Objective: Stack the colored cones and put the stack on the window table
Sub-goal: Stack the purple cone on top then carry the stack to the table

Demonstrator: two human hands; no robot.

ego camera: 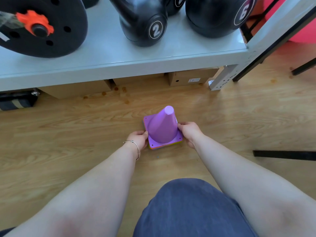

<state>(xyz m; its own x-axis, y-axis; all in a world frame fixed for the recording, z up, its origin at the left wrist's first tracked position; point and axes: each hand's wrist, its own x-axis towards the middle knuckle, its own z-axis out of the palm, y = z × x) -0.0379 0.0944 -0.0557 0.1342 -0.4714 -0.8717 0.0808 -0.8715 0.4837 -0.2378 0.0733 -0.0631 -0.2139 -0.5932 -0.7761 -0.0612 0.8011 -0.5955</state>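
**Head view: both hands on the cone stack, on the floor**

The head camera looked down at a stack of cones standing upright on the wooden floor, just in front of a grey metal shelf. The top cone was purple, smooth and matte, with a flat closed tip and a square base that had small holes near its corners. Under that base, thin edges of other bases showed in orange, blue and what looked like yellow or green; how many cones lay beneath could not be told.

The left hand was at the left edge of the stack's base, fingers curled in against it and gripping it. A thin bracelet sat on that wrist. The right hand was at the right edge, fingers closed on the base and touching the foot of the purple cone. Both forearms reached forward over a knee in blue fabric.

On the shelf above stood a black weight plate with an orange collar, a black kettlebell marked 2 and a bigger one marked 6. Cardboard boxes sat beneath the shelf.
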